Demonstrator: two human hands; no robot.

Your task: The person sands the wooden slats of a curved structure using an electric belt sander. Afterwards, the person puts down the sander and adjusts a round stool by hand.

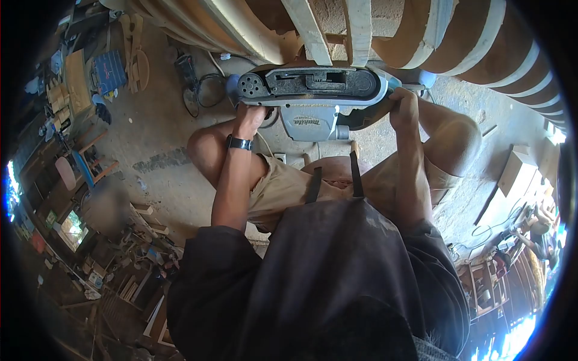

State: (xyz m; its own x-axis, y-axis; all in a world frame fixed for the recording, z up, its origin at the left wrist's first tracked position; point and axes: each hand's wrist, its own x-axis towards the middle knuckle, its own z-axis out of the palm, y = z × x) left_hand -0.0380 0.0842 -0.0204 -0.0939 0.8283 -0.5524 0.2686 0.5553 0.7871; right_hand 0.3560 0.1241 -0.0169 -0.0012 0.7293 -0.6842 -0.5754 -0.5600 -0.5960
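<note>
A grey and black belt sander (313,84) lies across the top centre, its side facing me, against the slatted wooden piece (307,30). My left hand (251,115), below a wristwatch (239,143), is closed on the sander's left end, its fingers partly hidden under the body. At the sander's right end my right hand (404,103) is wrapped round the rear part. A pale dust box (310,122) with a round outlet hangs from the sander's near side, between my two forearms.
Curved wooden ribs (475,36) arch over the top right. Another power tool (188,75) with a cable lies on the floor at the upper left. Wood pieces (59,96) are piled at the far left. A white block (518,171) stands at right; a person (540,234) is beyond.
</note>
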